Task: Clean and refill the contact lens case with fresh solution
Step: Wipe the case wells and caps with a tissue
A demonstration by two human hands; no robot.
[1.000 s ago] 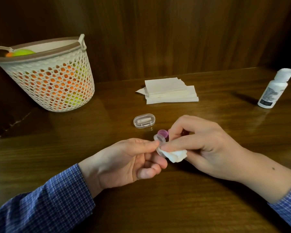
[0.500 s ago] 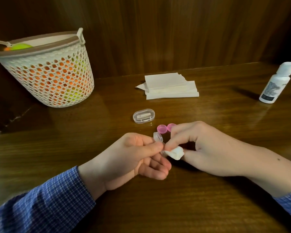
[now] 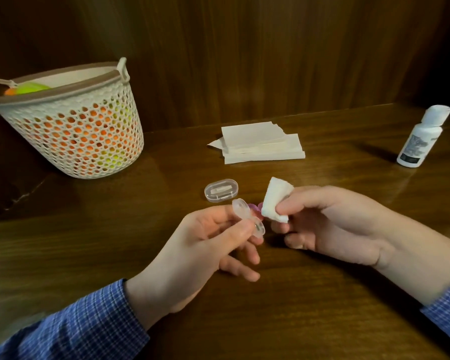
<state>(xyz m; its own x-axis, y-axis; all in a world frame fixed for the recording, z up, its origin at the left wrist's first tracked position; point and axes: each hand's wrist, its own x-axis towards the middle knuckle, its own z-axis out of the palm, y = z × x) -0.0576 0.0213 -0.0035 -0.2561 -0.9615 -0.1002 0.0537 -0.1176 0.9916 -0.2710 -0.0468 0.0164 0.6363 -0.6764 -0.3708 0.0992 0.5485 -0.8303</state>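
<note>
While the left hand [image 3: 192, 255] pinches the clear, two-cup lens case [image 3: 247, 216] above the glossy wooden bench [image 3: 322, 320], the right hand [image 3: 330, 224] grips a folded white tissue [image 3: 276, 198] just beside it. Pink caps [image 3: 255, 207] lie behind; the white solution bottle [image 3: 421, 137] stands far right.

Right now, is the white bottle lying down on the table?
No, the white bottle stands upright on the wooden table at the far right, with its cap on top, away from both hands.

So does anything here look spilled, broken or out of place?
Nothing spilled or broken that I can see. The only untidy bit is the stack of tissues, whose sheets sit skewed with a corner sticking out on its left side.
</note>
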